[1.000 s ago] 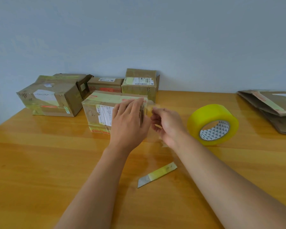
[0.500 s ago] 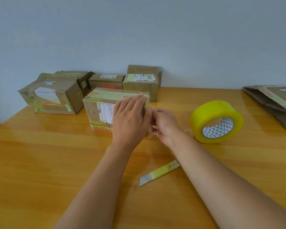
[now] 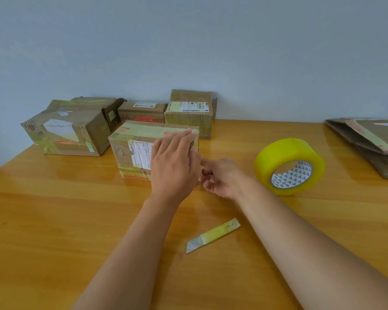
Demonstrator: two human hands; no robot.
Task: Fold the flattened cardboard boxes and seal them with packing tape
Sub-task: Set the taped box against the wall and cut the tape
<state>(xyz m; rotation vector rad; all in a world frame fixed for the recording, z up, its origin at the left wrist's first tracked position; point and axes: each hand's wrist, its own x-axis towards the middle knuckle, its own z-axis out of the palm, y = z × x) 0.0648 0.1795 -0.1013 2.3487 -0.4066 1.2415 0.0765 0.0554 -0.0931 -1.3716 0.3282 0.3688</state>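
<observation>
A folded cardboard box point(image 3: 132, 153) with a white label and yellowish tape stands on the wooden table point(image 3: 54, 220). My left hand point(image 3: 175, 162) lies flat against its near right side, fingers straight and reaching up to the top edge. My right hand point(image 3: 222, 177) is at the box's right end, low by the table, its fingers curled and seeming to pinch a clear tape strip that is mostly hidden behind my left hand. A big yellow tape roll point(image 3: 285, 157) stands on edge to the right of my right hand.
A taped cutter blade point(image 3: 213, 234) lies on the table between my forearms. A large box point(image 3: 65, 128) and two smaller boxes point(image 3: 141, 111) point(image 3: 188, 115) stand at the back by the wall. Flattened boxes point(image 3: 367, 139) are stacked at the far right.
My right hand has moved left and down, closing in on the box's right end with the clear tape strip. My left hand has stayed pressed on the box.
</observation>
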